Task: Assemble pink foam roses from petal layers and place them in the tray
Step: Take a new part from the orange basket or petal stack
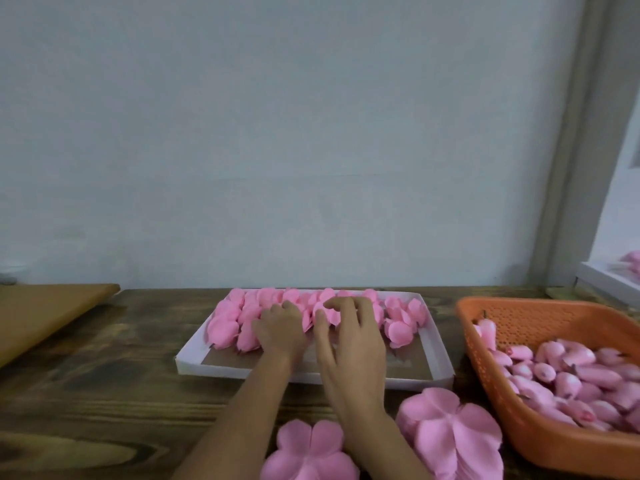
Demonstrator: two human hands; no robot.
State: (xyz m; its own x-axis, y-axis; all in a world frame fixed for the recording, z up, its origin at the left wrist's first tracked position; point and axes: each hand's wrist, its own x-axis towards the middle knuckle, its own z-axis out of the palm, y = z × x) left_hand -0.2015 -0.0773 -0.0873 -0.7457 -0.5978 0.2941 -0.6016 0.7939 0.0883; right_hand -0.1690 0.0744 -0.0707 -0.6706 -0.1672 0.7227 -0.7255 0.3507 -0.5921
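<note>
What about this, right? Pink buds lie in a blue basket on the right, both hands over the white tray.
The head view shows the basket is orange, not blue. Buds lie in it; left hand and right hand are over the tray.

One head-worn, wide-angle view looks forward and slightly down from above the near edge of the counter [104, 375]. It sits close, with the tray [439, 344] centred low and a pale wall [277, 133] beyond the far edge filling the upper frame.
</note>
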